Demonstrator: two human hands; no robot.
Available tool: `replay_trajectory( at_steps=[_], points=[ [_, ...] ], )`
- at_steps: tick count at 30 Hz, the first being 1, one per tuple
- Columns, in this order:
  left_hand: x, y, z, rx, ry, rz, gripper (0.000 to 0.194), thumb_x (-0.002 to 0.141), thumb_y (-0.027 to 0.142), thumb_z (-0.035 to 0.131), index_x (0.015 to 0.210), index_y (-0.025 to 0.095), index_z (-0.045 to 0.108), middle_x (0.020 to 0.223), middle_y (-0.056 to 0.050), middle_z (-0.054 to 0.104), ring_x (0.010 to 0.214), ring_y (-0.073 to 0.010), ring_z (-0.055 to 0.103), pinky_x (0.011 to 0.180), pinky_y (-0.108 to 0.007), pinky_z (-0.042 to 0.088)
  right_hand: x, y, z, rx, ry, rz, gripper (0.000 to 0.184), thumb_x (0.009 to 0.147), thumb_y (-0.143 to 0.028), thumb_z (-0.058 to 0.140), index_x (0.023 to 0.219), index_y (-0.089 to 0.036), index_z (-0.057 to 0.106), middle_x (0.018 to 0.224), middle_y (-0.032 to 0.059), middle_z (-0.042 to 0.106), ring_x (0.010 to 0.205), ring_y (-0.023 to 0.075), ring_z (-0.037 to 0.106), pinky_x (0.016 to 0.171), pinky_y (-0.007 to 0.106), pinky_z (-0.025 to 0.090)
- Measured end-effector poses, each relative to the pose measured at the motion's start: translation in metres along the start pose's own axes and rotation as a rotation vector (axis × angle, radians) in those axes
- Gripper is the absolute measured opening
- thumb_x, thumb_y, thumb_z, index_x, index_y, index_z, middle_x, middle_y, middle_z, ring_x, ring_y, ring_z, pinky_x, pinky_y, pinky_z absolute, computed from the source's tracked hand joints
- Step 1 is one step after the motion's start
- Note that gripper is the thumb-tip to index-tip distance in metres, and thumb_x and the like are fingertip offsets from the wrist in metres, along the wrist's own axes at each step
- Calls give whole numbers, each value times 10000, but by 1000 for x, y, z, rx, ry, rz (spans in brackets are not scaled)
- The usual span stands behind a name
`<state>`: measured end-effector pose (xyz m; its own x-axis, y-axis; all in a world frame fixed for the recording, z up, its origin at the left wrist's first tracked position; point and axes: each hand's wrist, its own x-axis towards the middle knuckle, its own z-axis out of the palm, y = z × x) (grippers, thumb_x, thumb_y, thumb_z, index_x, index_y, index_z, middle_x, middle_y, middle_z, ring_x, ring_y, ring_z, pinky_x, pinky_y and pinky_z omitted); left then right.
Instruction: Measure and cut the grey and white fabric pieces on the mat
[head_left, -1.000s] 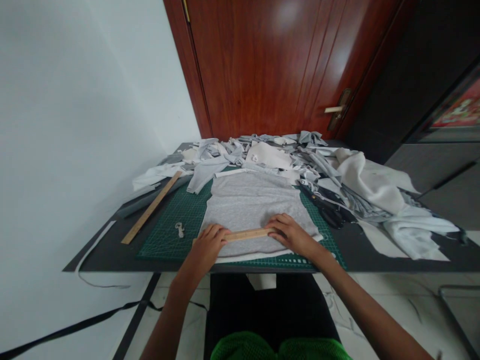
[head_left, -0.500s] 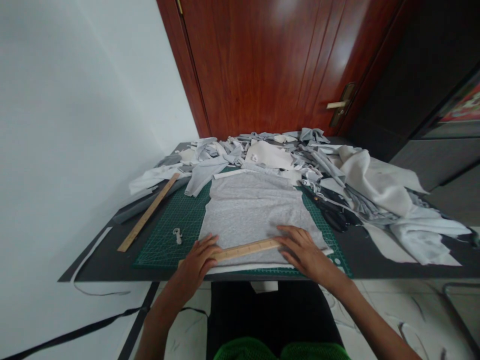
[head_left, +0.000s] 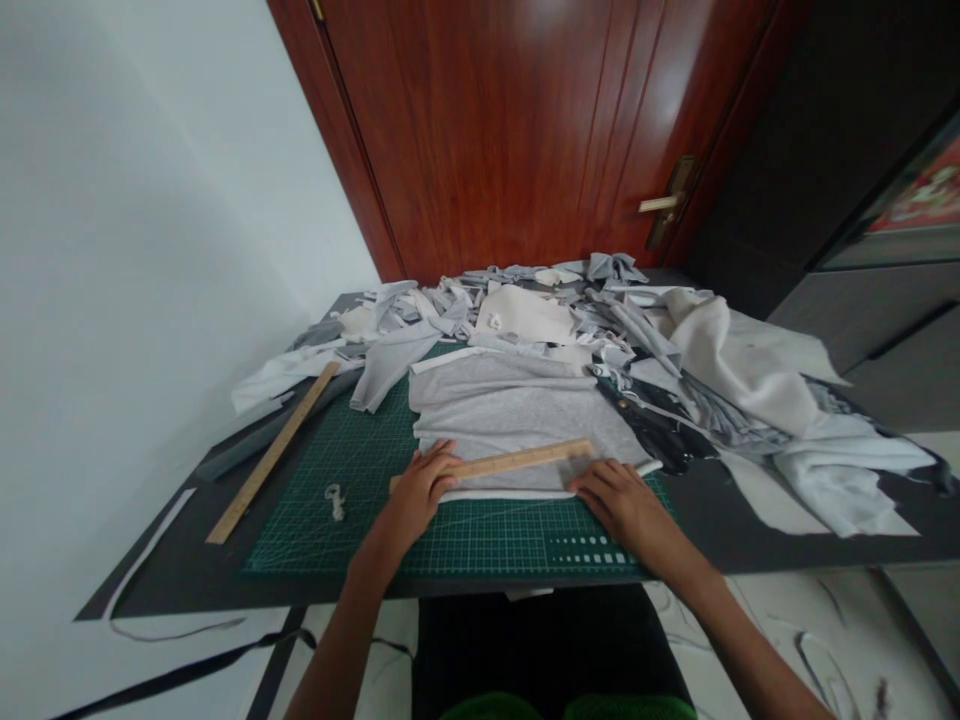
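A light grey piece of knit fabric [head_left: 517, 410] with a white lower edge lies wrinkled on a green cutting mat [head_left: 487, 535]. Across its lower part, slightly slanted, rests a wooden ruler [head_left: 525, 458]. My left hand [head_left: 418, 490] lies over the ruler's left part, fingers stretched across the wood and the cloth. At the fabric's lower right edge is my right hand [head_left: 619, 500], its fingers close together on the cloth, just below the ruler's right end. Its thumb is mostly hidden.
Fabric scraps [head_left: 525, 310] are heaped along the back, with more cloth [head_left: 750, 370] at the right. Black-handled scissors [head_left: 667, 435] lie right of the mat. A second wooden ruler [head_left: 274, 450] and a small white twisted piece [head_left: 335, 502] are at the left.
The fabric's lower edge has moved away from the table's front edge, exposing the mat, and the cloth has wrinkled. My right hand has left the ruler for the fabric's edge.
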<state>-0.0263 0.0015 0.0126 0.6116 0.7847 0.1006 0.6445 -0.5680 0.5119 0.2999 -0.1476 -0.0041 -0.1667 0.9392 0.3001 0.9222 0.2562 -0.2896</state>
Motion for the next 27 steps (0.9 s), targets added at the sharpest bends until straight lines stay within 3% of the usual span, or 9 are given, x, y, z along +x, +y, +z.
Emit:
replay_trajectory(
  at_steps=[4,7,11,17,22,27],
  points=[
    [44,1,-5,25,33,0,233,967,171,561,1128,206,726,1391,-124,683,1357,-274,595,1210,-494,407,25,-4,-10,70,-35,-24,197,1028,-207,531,1126,-229,700,1109,90,685,1058,273,614,981,487,496],
    [52,3,-10,65,32,47,225,976,162,552,1111,208,726,1311,-121,693,1266,-266,625,1124,-448,490,43,-27,-6,113,-66,-59,305,1013,-223,560,1303,-187,650,1242,128,670,1200,293,591,1103,523,448],
    [35,8,-19,142,22,79,218,965,155,565,1105,208,724,1237,-112,663,1181,-262,609,1052,-432,524,64,-61,9,164,-110,-95,355,1040,-252,529,1375,-177,621,1304,144,649,1280,291,561,1146,498,426],
    [-7,15,-36,221,-63,37,278,896,74,558,1046,229,734,1183,-94,647,1200,-280,571,1050,-456,516,62,-79,3,347,-229,-252,217,1010,-225,545,1136,-230,723,1078,66,704,1134,227,631,1134,443,432],
    [-29,18,-36,238,-62,41,266,900,90,546,1013,245,730,1204,-84,664,1221,-280,589,1052,-459,522,35,-66,-19,515,-313,-246,271,1001,-193,542,1152,-269,754,1077,36,761,1021,189,699,962,330,536],
    [0,18,-42,328,133,8,296,1021,238,456,1188,214,700,1266,-106,676,1201,-299,618,1047,-485,524,42,-5,-44,510,-49,-89,291,1063,-229,454,1127,-222,739,1051,75,757,1027,213,695,937,356,542]
  ],
)
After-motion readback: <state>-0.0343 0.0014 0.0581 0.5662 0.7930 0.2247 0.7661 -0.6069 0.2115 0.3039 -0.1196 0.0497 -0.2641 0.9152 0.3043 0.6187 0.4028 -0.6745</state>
